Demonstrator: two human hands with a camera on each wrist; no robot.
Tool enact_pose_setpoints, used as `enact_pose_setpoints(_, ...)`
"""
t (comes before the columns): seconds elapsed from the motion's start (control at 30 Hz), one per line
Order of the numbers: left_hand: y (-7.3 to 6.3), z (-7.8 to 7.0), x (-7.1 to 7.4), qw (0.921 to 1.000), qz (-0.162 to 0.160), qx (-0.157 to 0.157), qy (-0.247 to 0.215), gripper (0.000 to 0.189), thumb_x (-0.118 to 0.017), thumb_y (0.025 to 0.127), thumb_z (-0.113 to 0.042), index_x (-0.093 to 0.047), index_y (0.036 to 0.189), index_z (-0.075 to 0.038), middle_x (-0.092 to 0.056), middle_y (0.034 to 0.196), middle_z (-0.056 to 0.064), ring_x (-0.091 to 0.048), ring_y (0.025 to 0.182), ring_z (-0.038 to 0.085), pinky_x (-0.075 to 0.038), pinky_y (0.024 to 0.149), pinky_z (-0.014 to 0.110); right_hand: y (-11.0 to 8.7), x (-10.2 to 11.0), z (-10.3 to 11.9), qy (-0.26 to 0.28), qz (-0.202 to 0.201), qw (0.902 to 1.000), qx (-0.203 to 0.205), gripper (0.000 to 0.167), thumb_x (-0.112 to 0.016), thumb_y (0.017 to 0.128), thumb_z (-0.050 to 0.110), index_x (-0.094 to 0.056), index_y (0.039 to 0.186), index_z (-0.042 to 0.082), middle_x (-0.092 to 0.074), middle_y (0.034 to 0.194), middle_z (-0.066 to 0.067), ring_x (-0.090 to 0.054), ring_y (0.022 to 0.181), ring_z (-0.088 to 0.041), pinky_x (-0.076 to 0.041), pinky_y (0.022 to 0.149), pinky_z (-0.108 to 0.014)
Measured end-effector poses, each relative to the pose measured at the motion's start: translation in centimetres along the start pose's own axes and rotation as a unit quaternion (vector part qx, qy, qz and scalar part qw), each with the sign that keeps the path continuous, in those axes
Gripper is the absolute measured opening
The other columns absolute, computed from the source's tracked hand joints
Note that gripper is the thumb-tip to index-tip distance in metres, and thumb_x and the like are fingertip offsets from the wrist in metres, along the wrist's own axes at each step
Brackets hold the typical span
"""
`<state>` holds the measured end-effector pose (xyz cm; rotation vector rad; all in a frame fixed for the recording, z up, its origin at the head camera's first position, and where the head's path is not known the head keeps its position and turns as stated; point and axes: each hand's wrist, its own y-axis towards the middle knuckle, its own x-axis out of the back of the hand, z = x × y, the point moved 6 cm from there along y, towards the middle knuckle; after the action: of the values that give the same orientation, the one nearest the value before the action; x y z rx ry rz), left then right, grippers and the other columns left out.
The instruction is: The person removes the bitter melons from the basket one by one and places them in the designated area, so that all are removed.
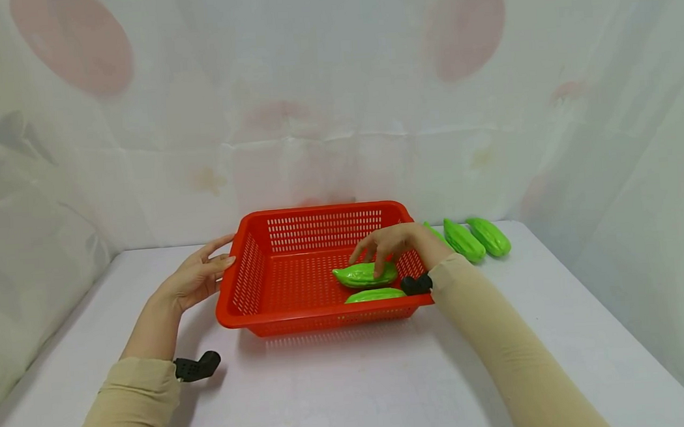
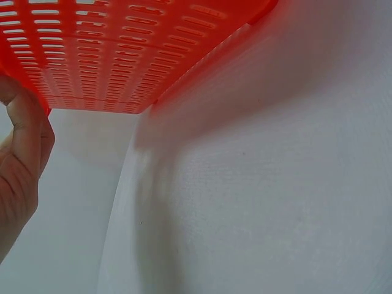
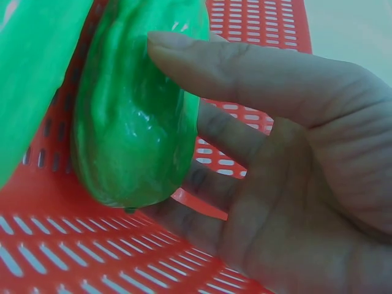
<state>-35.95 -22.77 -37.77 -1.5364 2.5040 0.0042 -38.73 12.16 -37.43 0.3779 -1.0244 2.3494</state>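
A red plastic basket (image 1: 301, 312) stands in the middle, with two green bitter melons in its right half. My right hand (image 1: 387, 242) reaches in over the right rim and holds one bitter melon (image 1: 360, 276), thumb on one side and fingers around the other. In the right wrist view that bitter melon (image 3: 138, 116) fills the space before the thumb. A second bitter melon (image 1: 376, 295) lies beside it, partly hidden by the front rim. On the far left, my left hand (image 1: 196, 278) touches the basket's outer rim with loosely extended fingers.
Three more bitter melons (image 1: 465, 240) lie on the white table (image 1: 340, 383) beyond the basket's right side, one partly hidden by the right arm. A pale printed curtain (image 1: 324, 110) hangs behind the table. Black wrist cameras (image 1: 198, 367) stick out from both sleeves.
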Motion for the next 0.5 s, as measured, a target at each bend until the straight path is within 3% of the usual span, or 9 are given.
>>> enact_pose_setpoints(0.5, 0.01, -0.08, 0.12, 1.0, 0.004, -0.003, 0.004, 0.07, -0.05, 0.102, -0.009, -0.01, 0.159, -0.014, -0.068, 0.108, -0.005, -0.07, 0.088, 0.009, -0.06, 0.076, 0.026, -0.04, 0.18, 0.22, -0.02, -0.014, 0.9997, 0.003, 0.055, -0.071, 0.085, 0.001, -0.057, 0.136, 0.016, -0.057, 0.135, -0.013, -0.058, 0.116, -0.02, -0.056, 0.089, -0.031)
